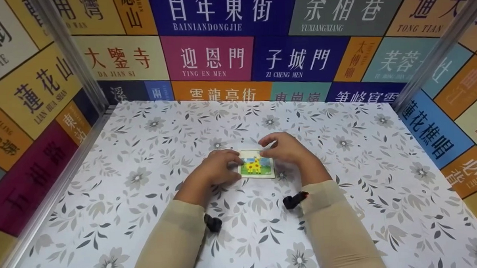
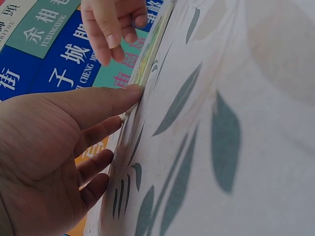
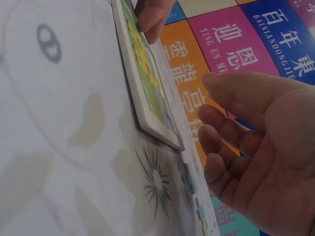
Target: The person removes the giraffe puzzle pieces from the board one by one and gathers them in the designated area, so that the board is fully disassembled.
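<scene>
A small thin giraffe picture board [image 1: 257,173] lies flat on the patterned table, with a pale raised border and a yellow giraffe on green and blue. My left hand [image 1: 218,166] holds its left side, thumb by the near corner and fingers at the edge. In the left wrist view, the left thumb [image 2: 115,101] meets the board's rim. Above the far right part of the board is my right hand [image 1: 284,148], its fingers loosely bent. From the right wrist, the right hand [image 3: 266,142] appears apart from the board [image 3: 147,98], with nothing visible between thumb and fingers.
The table [image 1: 146,216] has a grey floral covering. Behind it rises a wall of coloured panels [image 1: 208,57] with lettering, and clear upright edges stand at both back corners. A black wrist camera [image 1: 213,223] sits at the left cuff, another [image 1: 294,200] at the right.
</scene>
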{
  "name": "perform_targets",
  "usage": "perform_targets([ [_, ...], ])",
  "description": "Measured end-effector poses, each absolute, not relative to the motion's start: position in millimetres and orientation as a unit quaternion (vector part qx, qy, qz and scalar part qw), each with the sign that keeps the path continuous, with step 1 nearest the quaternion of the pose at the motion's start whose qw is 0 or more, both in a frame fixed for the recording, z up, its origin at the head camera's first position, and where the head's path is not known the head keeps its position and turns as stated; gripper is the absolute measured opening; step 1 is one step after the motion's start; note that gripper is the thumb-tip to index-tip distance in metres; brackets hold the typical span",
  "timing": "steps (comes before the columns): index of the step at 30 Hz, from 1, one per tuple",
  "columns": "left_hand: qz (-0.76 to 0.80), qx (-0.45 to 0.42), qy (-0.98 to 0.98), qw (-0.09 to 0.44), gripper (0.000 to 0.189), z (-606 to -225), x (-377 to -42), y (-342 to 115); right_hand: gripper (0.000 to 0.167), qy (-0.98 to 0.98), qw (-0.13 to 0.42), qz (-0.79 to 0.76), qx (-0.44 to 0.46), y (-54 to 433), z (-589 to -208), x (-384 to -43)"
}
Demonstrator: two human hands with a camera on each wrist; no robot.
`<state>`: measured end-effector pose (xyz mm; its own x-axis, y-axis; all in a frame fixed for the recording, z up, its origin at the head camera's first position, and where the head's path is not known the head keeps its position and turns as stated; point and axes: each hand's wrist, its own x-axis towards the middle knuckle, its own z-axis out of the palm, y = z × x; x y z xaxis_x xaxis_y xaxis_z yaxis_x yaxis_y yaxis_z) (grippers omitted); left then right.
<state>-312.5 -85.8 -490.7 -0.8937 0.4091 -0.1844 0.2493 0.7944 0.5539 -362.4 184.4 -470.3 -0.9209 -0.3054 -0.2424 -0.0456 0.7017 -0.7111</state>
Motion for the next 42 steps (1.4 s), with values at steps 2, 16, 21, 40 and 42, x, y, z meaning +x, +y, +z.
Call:
perform_targets([
  [2,0.268,0.178,0.935,0.148,0.041,-491,-313,-86,0.041,0.904,0.177,-0.378,-0.090,181,-471,-362],
  [16,0.277,0.185,0.933,0.132,0.040,-493,-309,-87,0.040,0.919,0.161,-0.342,-0.117,182,-487,-361],
  [21,0.278,0.182,0.934,0.134,0.040,-492,-309,-87,0.034,0.927,0.152,-0.315,-0.137,183,-489,-361],
  [40,0.282,0.185,0.932,0.137,0.039,-491,-310,-86,0.031,0.926,0.156,-0.312,-0.145,183,-484,-359],
  [42,0.281,0.187,0.932,0.134,0.040,-492,-310,-87,0.036,0.925,0.155,-0.314,-0.144,183,-483,-359],
])
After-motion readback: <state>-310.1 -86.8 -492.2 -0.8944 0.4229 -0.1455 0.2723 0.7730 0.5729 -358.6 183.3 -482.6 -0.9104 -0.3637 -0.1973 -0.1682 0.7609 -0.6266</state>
